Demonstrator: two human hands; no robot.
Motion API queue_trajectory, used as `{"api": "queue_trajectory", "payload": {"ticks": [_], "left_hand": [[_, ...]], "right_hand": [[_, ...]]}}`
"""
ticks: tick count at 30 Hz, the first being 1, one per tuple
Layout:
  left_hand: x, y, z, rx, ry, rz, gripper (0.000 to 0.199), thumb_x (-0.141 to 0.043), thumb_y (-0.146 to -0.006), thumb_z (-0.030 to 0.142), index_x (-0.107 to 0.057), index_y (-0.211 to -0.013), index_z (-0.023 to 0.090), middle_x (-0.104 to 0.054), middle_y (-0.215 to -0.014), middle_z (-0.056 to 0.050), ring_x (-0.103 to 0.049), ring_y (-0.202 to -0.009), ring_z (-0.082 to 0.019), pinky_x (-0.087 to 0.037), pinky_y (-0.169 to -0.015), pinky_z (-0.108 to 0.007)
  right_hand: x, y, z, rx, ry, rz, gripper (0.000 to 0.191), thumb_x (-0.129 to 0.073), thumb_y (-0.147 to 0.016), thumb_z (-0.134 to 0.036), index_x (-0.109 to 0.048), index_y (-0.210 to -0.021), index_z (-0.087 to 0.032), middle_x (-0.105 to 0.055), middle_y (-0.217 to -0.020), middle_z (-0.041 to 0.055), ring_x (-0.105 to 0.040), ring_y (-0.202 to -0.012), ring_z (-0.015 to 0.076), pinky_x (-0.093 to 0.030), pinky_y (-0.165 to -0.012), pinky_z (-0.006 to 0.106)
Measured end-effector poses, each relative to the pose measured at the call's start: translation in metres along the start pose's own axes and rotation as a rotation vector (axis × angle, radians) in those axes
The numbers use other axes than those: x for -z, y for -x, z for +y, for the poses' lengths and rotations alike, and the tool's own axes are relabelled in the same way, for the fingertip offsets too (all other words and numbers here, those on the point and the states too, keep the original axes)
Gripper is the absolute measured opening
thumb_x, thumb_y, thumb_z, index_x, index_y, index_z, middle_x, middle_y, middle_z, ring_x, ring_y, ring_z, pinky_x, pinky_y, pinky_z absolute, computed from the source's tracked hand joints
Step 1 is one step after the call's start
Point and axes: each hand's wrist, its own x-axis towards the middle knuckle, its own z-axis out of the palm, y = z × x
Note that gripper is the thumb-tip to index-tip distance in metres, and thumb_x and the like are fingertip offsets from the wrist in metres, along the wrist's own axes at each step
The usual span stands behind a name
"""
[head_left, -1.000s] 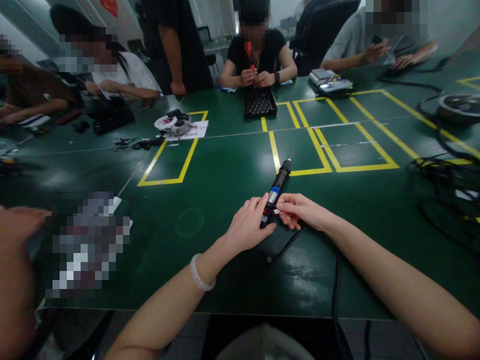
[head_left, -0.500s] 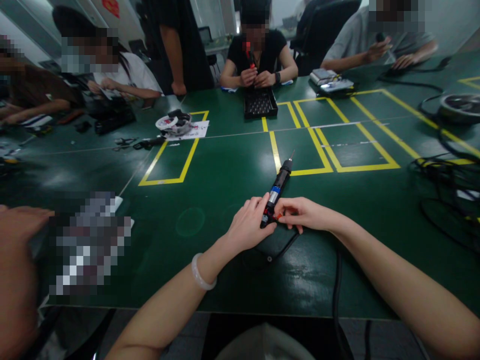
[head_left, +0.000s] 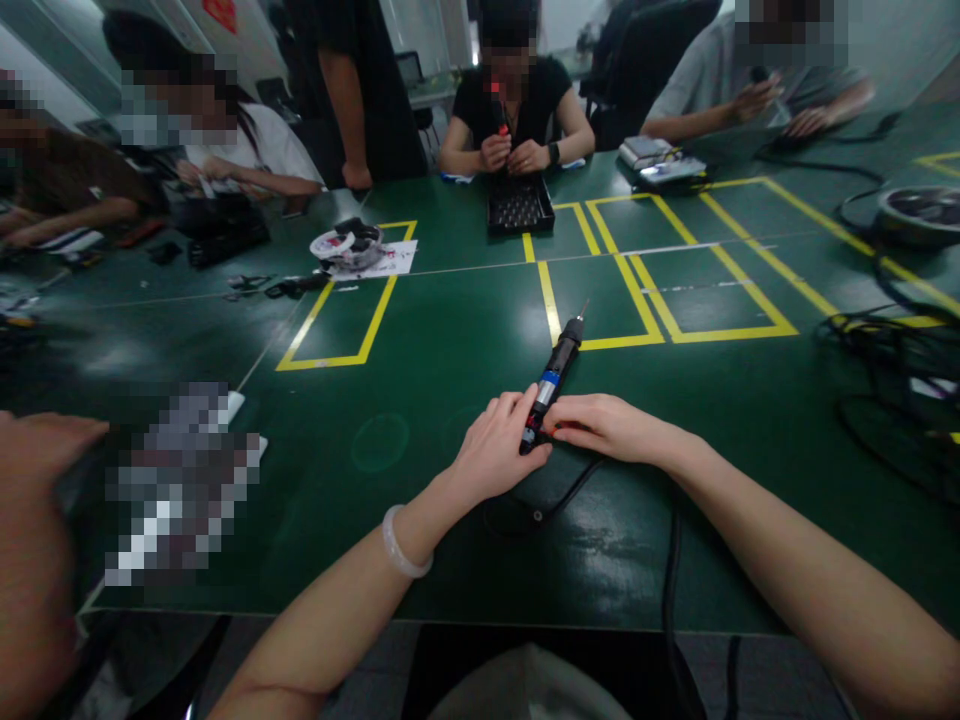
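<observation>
A black electric screwdriver with a blue and silver band lies slanted on the green table, its thin bit pointing up and away. My left hand is wrapped round its rear part from the left. From the right, my right hand pinches at the rear end beside a small red-orange part, mostly hidden by the fingers. A black cable runs below my hands.
Yellow tape rectangles mark the table ahead. A black tray stands before a person opposite. Coiled black cables lie at right. At the left edge is another person's hand.
The fingers of my right hand have drawn closer together and moved slightly left against the screwdriver's rear end. My left hand has stayed in place.
</observation>
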Motion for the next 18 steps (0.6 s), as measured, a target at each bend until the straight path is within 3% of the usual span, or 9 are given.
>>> {"api": "queue_trajectory", "payload": {"ticks": [6,12,18], "left_hand": [[0.0003,0.0003,0.0018,0.009,0.016,0.015,0.078,-0.059,-0.087,0.052,-0.030,-0.152,0.020,-0.049,-0.135,-0.012,-0.050,-0.120,-0.027,-0.045,-0.101,-0.041],[-0.0030,-0.0003,0.0052,0.044,-0.012,0.042,0.077,-0.053,-0.090,0.060,-0.032,-0.151,0.018,-0.051,-0.131,-0.012,-0.052,-0.117,-0.027,-0.047,-0.098,-0.040],[-0.0047,-0.0031,0.0084,0.063,-0.076,0.055,0.067,-0.048,-0.095,0.053,-0.033,-0.151,0.020,-0.052,-0.126,-0.011,-0.054,-0.113,-0.025,-0.048,-0.093,-0.037]], "right_hand": [[-0.0020,-0.0013,0.0008,-0.006,-0.049,0.015,0.015,-0.053,-0.096,-0.023,-0.067,-0.096,-0.019,-0.070,-0.095,0.0066,-0.065,-0.086,0.0198,-0.047,-0.079,0.030],[-0.0014,-0.0028,-0.0022,-0.041,-0.124,0.017,0.013,-0.054,-0.095,-0.023,-0.065,-0.090,-0.018,-0.069,-0.084,0.0033,-0.062,-0.071,0.0151,-0.043,-0.066,0.024],[-0.0066,-0.0022,0.0026,-0.130,-0.266,0.068,0.011,-0.052,-0.096,-0.027,-0.059,-0.096,-0.018,-0.062,-0.069,-0.0017,-0.058,-0.059,0.0120,-0.042,-0.060,0.023]]}}
